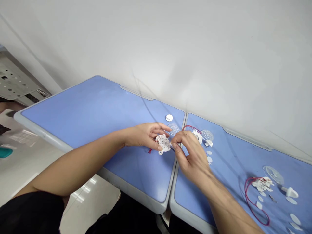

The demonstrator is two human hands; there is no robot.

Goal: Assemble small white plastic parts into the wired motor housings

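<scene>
My left hand (pixel 149 136) is closed on a small white plastic housing (pixel 162 143), with the thumb over its near edge and the open inner side facing up. A bit of red wire (pixel 149 150) shows below that hand. At the housing's right edge, my right hand (pixel 188 148) has thumb and fingertips pinched together. A small dark, thin piece shows at those fingertips, too small to name. Just beyond the hands lie a clear plastic disc (pixel 173 129) and a round white knob (pixel 169 117).
Two blue-topped tables (pixel 85 110) meet at a gap beneath my hands, against a pale wall. Behind my right hand lie another white housing (pixel 197 136) and a clear disc (pixel 207 135). Farther right are red wire (pixel 246 191), a white housing (pixel 262 184) and several small white parts.
</scene>
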